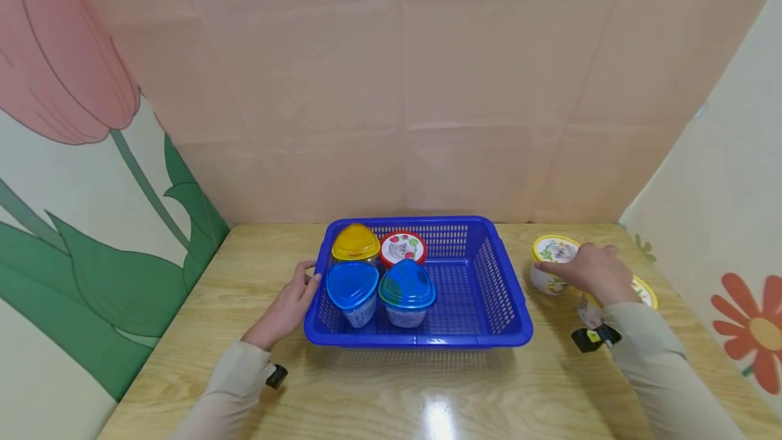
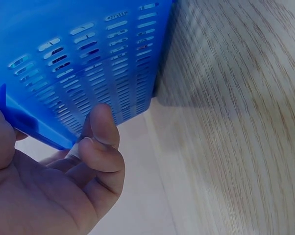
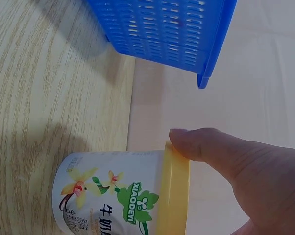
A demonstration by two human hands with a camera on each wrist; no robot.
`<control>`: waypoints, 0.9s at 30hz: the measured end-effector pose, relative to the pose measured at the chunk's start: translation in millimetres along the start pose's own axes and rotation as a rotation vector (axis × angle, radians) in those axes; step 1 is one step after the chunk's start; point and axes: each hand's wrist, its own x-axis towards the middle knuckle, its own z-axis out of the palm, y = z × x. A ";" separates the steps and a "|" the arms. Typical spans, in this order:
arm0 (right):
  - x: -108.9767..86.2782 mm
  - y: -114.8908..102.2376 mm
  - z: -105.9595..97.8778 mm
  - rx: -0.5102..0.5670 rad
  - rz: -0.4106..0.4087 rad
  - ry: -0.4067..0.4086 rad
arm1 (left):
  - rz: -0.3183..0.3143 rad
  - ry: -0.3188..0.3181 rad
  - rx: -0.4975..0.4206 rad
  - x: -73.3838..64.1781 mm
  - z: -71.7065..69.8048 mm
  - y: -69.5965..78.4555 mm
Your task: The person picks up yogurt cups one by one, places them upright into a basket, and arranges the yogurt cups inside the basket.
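Note:
A blue plastic basket (image 1: 452, 340) stands on the table, with several lidded tubs in its left half. My left hand (image 1: 290, 307) holds the basket's left rim; the left wrist view shows the fingers curled under that rim beside the slotted wall. To the right of the basket, a white tub with a yellow lid (image 3: 106, 193) stands upright on the table. My right hand (image 1: 595, 273) grips this tub at its lid, the thumb (image 3: 186, 142) pressing on the lid's edge. The other right fingers are mostly hidden.
Inside the basket are a yellow-lidded tub (image 1: 356, 243), a red-lidded tub (image 1: 403, 248) and two blue-lidded tubs, one at the left (image 1: 352, 285) and one beside it (image 1: 407, 285). Another yellow lid (image 1: 645, 292) shows partly behind my right wrist. Walls border the wooden table (image 1: 391, 399).

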 end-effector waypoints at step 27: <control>1.1 0.8 2.3 0.008 -0.004 0.044 | 0.019 0.051 0.042 -1.8 1.2 4.8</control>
